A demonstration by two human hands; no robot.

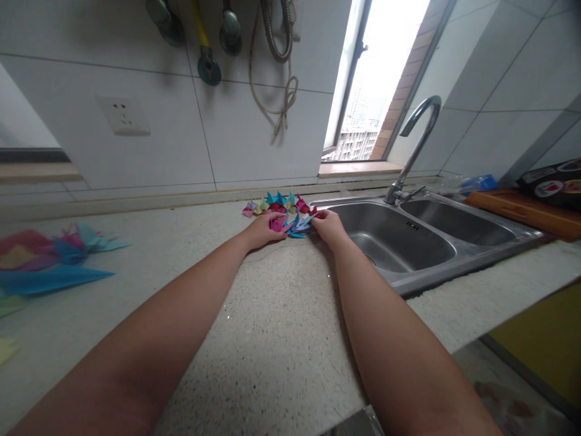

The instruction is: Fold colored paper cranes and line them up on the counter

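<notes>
Both my arms reach out over a speckled countertop (281,315) toward a small heap of folded coloured paper pieces (278,203) near the wall. My left hand (263,230) rests on a pink folded piece (278,223), fingers curled over it. My right hand (327,225) pinches the edge of a blue folded piece (300,226) that lies between the two hands. Teal, red, yellow and pink folded pieces sit just behind the hands.
A double steel sink (408,239) with a curved tap (415,145) lies right of my hands. More coloured paper (49,260) lies at the far left. A wooden board (526,212) sits beyond the sink. Utensils (206,48) hang on the tiled wall beside a window (381,79).
</notes>
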